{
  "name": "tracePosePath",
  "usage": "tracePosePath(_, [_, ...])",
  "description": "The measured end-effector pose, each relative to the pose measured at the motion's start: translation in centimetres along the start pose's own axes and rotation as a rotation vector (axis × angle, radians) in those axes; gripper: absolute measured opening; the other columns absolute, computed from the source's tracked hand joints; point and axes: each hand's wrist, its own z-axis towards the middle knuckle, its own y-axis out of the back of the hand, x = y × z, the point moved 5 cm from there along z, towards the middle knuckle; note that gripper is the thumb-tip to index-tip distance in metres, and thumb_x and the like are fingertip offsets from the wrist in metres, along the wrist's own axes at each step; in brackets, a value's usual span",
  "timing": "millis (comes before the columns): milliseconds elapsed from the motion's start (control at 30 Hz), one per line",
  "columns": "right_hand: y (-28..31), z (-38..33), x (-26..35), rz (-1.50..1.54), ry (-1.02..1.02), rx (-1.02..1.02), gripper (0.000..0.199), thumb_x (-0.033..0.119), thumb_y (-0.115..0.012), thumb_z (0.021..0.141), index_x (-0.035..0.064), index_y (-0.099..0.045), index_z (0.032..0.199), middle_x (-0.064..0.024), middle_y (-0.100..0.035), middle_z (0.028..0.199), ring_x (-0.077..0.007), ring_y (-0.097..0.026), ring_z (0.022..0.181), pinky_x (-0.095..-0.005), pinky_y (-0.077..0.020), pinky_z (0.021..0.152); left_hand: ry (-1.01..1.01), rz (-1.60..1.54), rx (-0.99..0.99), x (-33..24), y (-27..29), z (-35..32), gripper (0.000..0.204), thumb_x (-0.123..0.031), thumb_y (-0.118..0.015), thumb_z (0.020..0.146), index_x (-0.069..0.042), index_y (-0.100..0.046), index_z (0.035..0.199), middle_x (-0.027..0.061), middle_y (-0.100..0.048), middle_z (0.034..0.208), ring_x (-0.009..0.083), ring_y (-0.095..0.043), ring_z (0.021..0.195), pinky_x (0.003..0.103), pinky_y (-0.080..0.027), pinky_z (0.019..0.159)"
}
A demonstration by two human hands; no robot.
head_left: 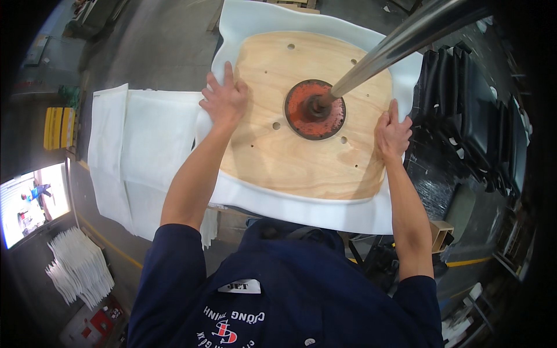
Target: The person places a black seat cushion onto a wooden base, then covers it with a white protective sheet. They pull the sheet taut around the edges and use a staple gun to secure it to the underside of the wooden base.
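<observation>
A pale plywood panel (pixel 255 156) with rounded corners and several drilled holes lies on a white foam sheet (pixel 301 211), which shows all around it. A round reddish pad (pixel 301 93) on a press rod bears on the panel's middle. At the panel's left side, my left hand (pixel 225 98) lies with spread fingers across the wood's edge and the foam. On the opposite side, my right hand (pixel 394 134) has its index finger stretched forward and the other fingers curled over the foam's edge. What lies under the foam is mostly hidden.
A shiny metal rod (pixel 400 43) slants in from the upper right. White sheets (pixel 156 116) are stacked on the left, black padded pieces (pixel 470 110) on the right. A lit screen (pixel 35 203), another white stack (pixel 81 267) and a small wooden box (pixel 441 235) stand lower down.
</observation>
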Motion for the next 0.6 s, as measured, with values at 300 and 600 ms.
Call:
tracePosePath(300, [-0.5,-0.2,0.6,-0.072,0.023,-0.005,0.052,0.049,-0.048,0.099,0.0424,-0.044,0.151,-0.0213,-0.038,0.146,-0.0482,-0.051,0.118,-0.0601,-0.0463,0.096,-0.019,0.083,-0.017,-0.2,-0.6,-0.3,0.062,-0.047,-0.050,0.097,-0.035,-0.036,0.156,0.0179,-0.031,0.156,0.0428,-0.050,0.116,0.059,-0.040,0.096])
tracePosePath(600, [-0.4,-0.2,1.1,-0.138,0.033,0.018,0.052,0.050,-0.049,0.099,0.0428,-0.045,0.150,-0.0216,-0.035,0.149,-0.0489,-0.050,0.120,-0.0602,-0.0461,0.096,-0.042,0.070,-0.097,-0.7,-0.6,-0.6,0.058,-0.040,-0.056,0.094,-0.033,-0.045,0.151,0.0182,-0.031,0.154,0.0444,-0.047,0.116,0.059,-0.039,0.096])
